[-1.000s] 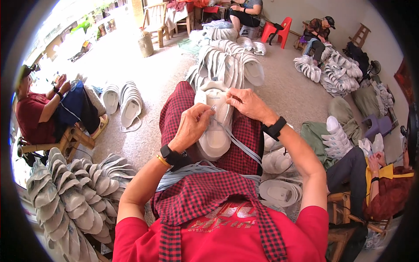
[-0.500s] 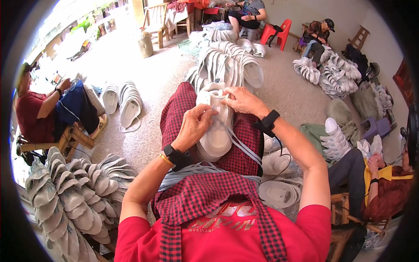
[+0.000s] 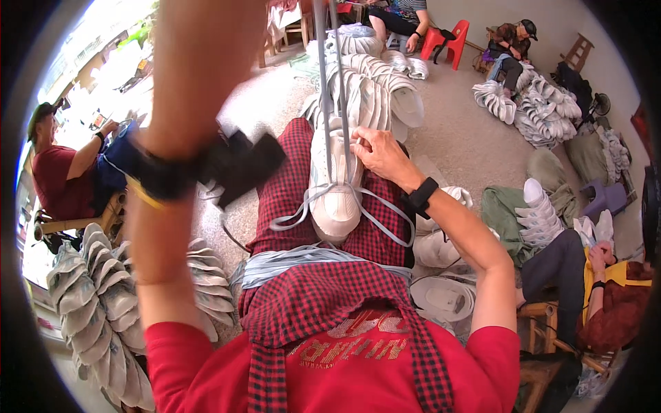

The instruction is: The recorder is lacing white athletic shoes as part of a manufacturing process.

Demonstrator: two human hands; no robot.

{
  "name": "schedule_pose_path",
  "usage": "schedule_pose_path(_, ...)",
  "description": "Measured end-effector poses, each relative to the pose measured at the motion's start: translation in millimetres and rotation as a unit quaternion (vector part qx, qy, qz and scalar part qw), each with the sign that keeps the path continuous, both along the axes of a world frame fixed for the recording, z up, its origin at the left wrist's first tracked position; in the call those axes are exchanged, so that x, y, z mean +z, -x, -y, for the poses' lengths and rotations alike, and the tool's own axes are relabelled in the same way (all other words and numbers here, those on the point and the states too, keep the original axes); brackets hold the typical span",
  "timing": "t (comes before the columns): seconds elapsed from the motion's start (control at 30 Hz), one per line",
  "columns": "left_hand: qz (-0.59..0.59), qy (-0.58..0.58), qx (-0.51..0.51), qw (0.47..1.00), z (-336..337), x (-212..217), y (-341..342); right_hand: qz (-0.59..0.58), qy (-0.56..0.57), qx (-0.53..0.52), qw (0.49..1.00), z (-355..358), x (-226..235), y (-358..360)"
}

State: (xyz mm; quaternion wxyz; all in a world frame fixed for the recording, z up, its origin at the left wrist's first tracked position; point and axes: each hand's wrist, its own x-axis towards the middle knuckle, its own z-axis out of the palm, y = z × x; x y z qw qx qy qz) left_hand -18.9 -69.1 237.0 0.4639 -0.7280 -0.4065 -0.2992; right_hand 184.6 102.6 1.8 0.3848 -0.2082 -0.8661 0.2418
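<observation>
A white shoe [image 3: 335, 213] rests toe toward me on my lap, over the red-and-black checked apron [image 3: 282, 186]. My right hand [image 3: 375, 155] is closed at the shoe's right side near the opening, fingertips pinching its edge. A grey-blue shoelace [image 3: 322, 82] is threaded low on the shoe. Two taut strands rise from it past the upper edge of the view, while looser lengths curve out to both sides. My left hand [image 3: 206, 62] is raised high and smeared by motion; its fingers are beyond the upper edge. More grey-blue laces [image 3: 303, 260] lie across my waist.
Rows of nested white shoes [image 3: 358, 86] stand ahead of my knees, with another stack [image 3: 103, 310] at my left. Shoe pieces [image 3: 441, 299] lie by my right thigh. Co-workers sit left, right and far back. A red chair [image 3: 446, 45] and green sacks [image 3: 506, 213] stand beyond.
My left hand has swung from the shoe up to the upper left, and the lace strands now stretch upward. My right hand stays at the shoe's right side.
</observation>
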Motion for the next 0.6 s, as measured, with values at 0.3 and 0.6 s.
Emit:
schedule_pose_path(0.3,0.011,0.015,0.018,1.000,-15,14,40,0.016,-0.006,-0.022,1.000,-8,-8,2)
schedule_pose_path(0.6,0.029,-0.003,0.030,0.999,-23,34,68,-0.009,-0.004,0.003,1.000,-7,-11,6)
